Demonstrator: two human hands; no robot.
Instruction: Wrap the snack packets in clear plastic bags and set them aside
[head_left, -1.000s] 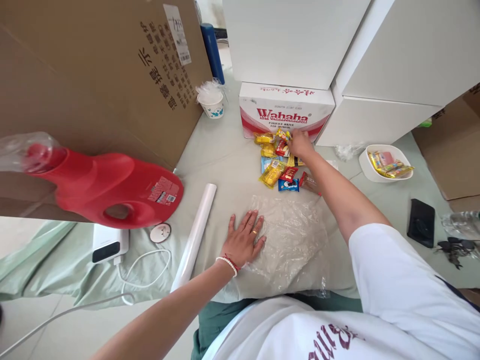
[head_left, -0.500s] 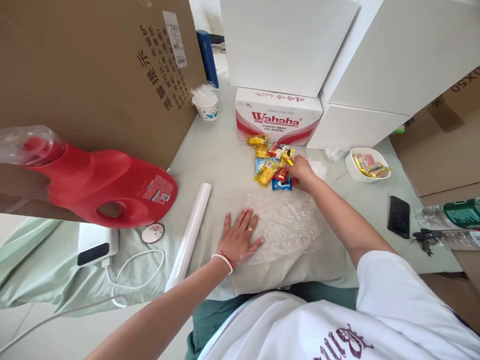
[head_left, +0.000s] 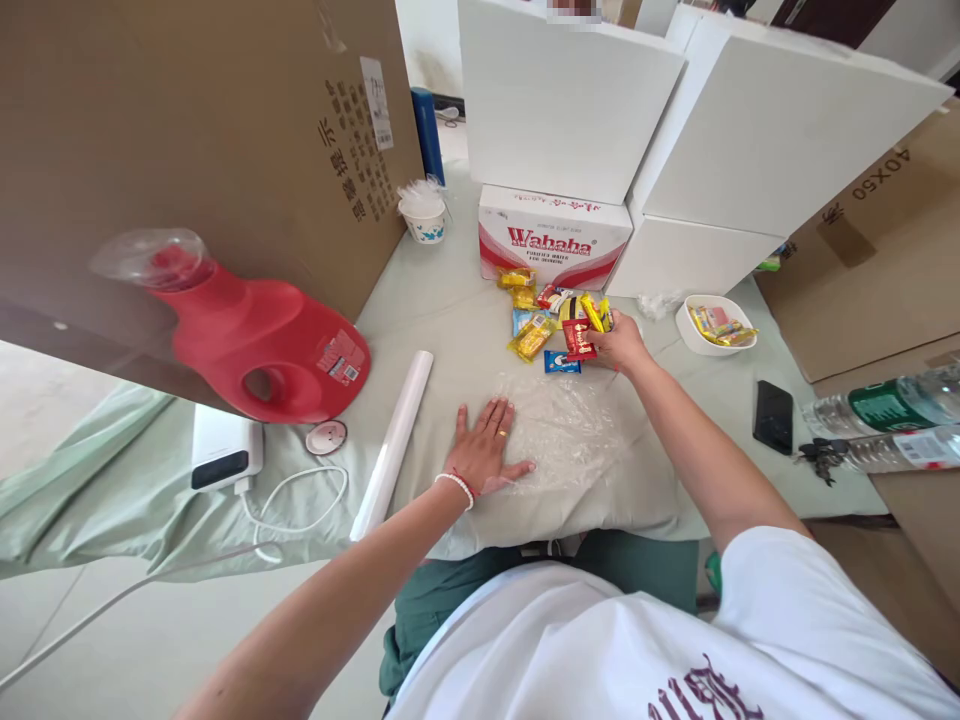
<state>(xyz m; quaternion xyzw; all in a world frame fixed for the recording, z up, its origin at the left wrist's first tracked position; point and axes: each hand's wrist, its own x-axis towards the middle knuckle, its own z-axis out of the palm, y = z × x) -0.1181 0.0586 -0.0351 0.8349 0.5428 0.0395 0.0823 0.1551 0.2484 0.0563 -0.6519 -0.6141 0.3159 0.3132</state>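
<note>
My left hand [head_left: 484, 445] lies flat with fingers spread, its edge on a sheet of clear plastic film [head_left: 566, 430] on the table. My right hand [head_left: 621, 345] is closed around small wrapped snacks: a red packet [head_left: 578, 340] and a yellow packet [head_left: 598, 312] stick out from its fingers. Anything deeper in the palm is hidden. Beside it on the cloth are a blue packet [head_left: 562, 362], a yellow-wrapped snack [head_left: 532, 337] and several other packets, close to the red and white Wahaha carton [head_left: 555, 240].
At right stand a white bowl of snacks [head_left: 716, 345], a black phone [head_left: 773, 416], keys [head_left: 825, 455] and plastic bottles [head_left: 892, 405]. On the left are a white roll [head_left: 394, 440], a red jug [head_left: 277, 340], a power bank [head_left: 225, 450] with cable and a paper cup [head_left: 425, 222].
My right hand has drawn slightly away from the pile, lifting the red and yellow packets in its fingers. My left hand stays flat on the film. The camera view has shifted a little.
</note>
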